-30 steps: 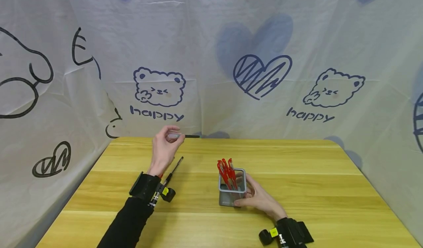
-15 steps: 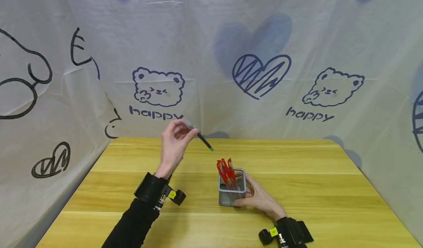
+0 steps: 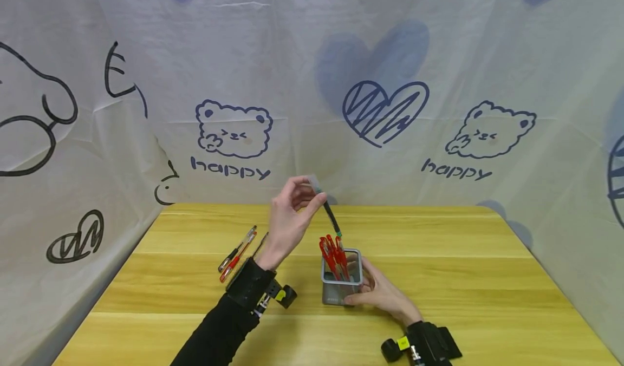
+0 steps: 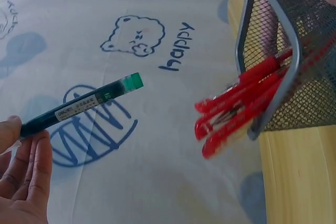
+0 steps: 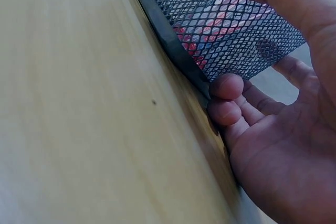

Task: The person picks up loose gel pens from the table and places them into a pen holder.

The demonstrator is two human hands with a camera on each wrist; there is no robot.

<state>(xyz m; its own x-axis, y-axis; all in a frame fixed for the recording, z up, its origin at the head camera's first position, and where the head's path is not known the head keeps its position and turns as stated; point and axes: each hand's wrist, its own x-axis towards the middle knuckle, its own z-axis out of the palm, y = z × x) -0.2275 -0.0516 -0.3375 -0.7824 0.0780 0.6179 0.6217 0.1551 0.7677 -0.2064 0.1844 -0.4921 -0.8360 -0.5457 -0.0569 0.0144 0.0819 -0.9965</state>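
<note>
My left hand (image 3: 287, 214) pinches a slim dark tube (image 4: 79, 106) between thumb and fingers. It has a white label and a green end; its exact kind is unclear. In the head view the tube slants down to the right, its lower end just above several red pens (image 3: 333, 257). These pens stand in a mesh pen holder (image 3: 336, 295) with a grey rim. Thumb and fingers of my right hand (image 3: 387, 298) grip the holder's right side on the table. In the right wrist view, the fingertips (image 5: 227, 86) are by its base.
On the wooden table (image 3: 463, 279), a red pen (image 3: 238, 256) and a dark pen (image 3: 229, 259) lie left of my left forearm. Another dark pen (image 3: 260, 242) is partly hidden behind that wrist. A white cloth (image 3: 312, 57) with drawings hangs behind the table.
My left hand has moved right with the tube, from the table's left rear to above the pen holder. The tube has tilted from level to pointing down. The right hand has kept still.
</note>
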